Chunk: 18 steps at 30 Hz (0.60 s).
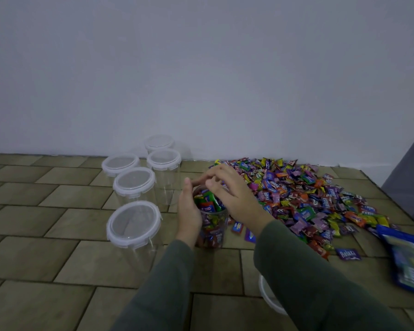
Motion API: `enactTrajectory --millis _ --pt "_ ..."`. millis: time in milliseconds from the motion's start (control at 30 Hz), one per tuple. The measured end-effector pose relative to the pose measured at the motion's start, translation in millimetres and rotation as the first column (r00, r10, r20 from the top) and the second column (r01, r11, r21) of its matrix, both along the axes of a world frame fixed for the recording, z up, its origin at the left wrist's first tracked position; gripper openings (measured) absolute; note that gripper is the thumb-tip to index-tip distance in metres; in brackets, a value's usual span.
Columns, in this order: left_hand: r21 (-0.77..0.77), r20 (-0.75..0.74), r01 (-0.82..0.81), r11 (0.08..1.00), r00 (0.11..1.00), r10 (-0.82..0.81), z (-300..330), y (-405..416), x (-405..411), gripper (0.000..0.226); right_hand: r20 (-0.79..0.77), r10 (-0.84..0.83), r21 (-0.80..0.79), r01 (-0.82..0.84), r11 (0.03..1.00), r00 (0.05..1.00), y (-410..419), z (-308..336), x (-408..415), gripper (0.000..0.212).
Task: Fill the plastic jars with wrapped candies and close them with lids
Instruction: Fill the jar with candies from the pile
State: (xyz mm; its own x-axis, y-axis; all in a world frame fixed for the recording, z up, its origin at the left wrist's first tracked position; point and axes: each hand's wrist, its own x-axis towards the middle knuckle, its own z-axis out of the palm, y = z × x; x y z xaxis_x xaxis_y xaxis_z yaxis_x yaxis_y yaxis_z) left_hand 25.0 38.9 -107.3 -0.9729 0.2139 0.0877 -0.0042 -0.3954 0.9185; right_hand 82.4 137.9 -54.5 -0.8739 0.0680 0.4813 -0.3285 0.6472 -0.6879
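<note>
Five lidded empty jars (pixel 133 224) stand left of the candy-filled open jar (pixel 212 222) on the tiled floor; my left grip (pixel 189 215) clasps it, my right grip (pixel 234 194) hovers loosely open above, candy pile (pixel 308 197) right.

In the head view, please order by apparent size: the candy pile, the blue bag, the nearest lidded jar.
1. candy pile
2. nearest lidded jar
3. blue bag, though the frame edge cuts it off, so this rank is unsure.
</note>
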Motion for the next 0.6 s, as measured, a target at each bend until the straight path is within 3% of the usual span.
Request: enactTrajectory --millis 67,167,267,433,600 --pt "-0.004 0.001 -0.007 1.000 1.000 0.007 -2 1 -3 0.053 0.083 0.005 0.114 -0.015 0.993 0.997 5 12 8 0.026" --pt "0.002 0.008 -0.015 1.000 1.000 0.015 -2 2 -6 0.053 0.269 -0.102 0.365 -0.003 0.931 0.958 4 28 15 0.038" --pt "0.004 -0.013 -0.009 1.000 1.000 0.009 -1 1 -3 0.052 0.427 -0.199 0.466 -0.027 0.884 0.882 -3 40 8 0.049" --pt "0.001 0.002 -0.007 1.000 1.000 0.007 2 0 -1 0.049 0.479 -0.297 0.668 -0.123 0.734 0.826 -23 37 -5 0.044" --pt "0.000 -0.011 0.001 1.000 1.000 -0.001 2 -1 1 0.048 0.438 -0.275 0.527 0.004 0.850 0.856 -19 45 -1 0.034"
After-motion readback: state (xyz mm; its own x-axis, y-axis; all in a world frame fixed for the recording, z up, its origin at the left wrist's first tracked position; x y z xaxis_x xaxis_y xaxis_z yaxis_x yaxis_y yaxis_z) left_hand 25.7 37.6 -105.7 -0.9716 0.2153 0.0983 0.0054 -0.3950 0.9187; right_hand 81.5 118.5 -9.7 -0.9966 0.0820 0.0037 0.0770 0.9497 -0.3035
